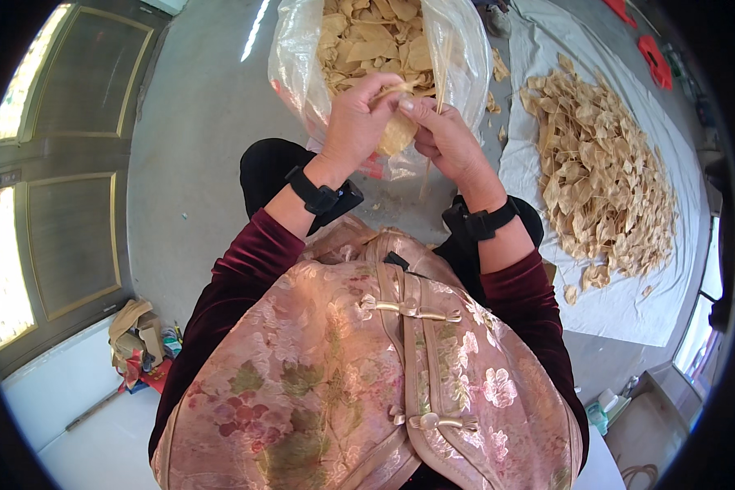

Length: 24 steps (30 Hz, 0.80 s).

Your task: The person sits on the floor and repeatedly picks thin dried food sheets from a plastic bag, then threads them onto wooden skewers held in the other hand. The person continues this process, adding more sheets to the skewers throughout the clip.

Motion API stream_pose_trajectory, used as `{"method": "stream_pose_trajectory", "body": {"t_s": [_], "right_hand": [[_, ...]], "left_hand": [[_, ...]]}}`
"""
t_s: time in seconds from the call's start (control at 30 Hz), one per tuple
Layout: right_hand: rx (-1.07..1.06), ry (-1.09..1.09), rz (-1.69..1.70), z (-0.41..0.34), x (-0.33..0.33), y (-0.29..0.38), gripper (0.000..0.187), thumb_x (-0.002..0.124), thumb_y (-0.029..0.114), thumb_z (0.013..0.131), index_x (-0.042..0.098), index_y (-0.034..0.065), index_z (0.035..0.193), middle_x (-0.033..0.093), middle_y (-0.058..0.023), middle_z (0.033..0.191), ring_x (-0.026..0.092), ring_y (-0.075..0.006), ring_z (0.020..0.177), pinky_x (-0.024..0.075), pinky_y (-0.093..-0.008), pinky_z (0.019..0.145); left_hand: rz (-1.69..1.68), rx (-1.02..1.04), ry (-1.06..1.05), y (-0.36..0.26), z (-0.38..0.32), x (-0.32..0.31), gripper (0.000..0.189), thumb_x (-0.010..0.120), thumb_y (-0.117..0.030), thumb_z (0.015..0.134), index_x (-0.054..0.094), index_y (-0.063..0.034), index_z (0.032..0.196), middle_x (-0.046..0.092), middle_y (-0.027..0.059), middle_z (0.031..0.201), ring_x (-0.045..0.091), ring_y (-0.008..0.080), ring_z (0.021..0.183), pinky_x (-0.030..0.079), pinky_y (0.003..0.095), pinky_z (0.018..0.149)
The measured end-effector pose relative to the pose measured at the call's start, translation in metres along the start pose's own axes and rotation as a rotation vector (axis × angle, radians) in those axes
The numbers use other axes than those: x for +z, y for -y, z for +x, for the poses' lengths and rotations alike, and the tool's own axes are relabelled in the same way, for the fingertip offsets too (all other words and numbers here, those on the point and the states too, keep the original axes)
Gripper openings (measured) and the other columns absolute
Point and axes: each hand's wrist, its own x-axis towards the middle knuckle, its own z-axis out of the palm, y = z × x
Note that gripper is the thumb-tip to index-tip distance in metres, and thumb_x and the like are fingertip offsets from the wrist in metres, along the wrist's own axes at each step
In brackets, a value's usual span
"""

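Note:
Above the near edge of a translucent plastic sack (291,67), my two hands meet at the fingertips. My left hand (364,116) pinches a thin tan strand of dried plant material (411,86). A rounded, pale yellow dried leaf or petal (397,136) hangs between the hands. My right hand (444,131) has its thumb and forefinger closed at the top of this piece, and a long thin stalk (444,67) stands up by its fingers. Inside the sack lie many loose, flat tan pieces (373,43) of the same look. Both wrists wear black straps.
On the right, a white cloth (618,306) on the floor bears a large heap of dried tan leaves with stalks (606,177). Loose scraps (499,67) lie between sack and cloth. My knees flank the sack's near side. A cardboard box (152,337) stands at lower left, near a door (73,245).

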Motion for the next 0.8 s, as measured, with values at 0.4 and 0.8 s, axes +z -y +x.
{"method": "stream_pose_trajectory", "body": {"t_s": [0.4, 0.8], "right_hand": [[-0.229, -0.197, -0.01, 0.012, -0.01, -0.007, 0.012, 0.065, 0.008, 0.081, 0.064, 0.0029, 0.091, 0.059, 0.0018, 0.074, 0.048, -0.005, 0.061, 0.0382, -0.018, 0.054], [-0.016, -0.067, -0.112, 0.001, -0.003, 0.002, 0.037, 0.045, 0.033, 0.094, 0.061, 0.0003, 0.096, 0.053, 0.0009, 0.07, 0.029, -0.0031, 0.044, 0.0214, -0.0191, 0.039]], "left_hand": [[-0.1, -0.269, 0.549, -0.014, -0.016, -0.012, 0.028, 0.067, 0.0, 0.073, 0.066, -0.0047, 0.1, 0.064, -0.0023, 0.084, 0.058, 0.005, 0.078, 0.047, 0.0176, 0.072], [-0.324, -0.451, 0.089, -0.002, -0.002, -0.025, 0.023, 0.065, -0.004, 0.077, 0.066, 0.0009, 0.099, 0.065, 0.003, 0.083, 0.058, 0.0063, 0.07, 0.047, 0.0205, 0.063]]}}
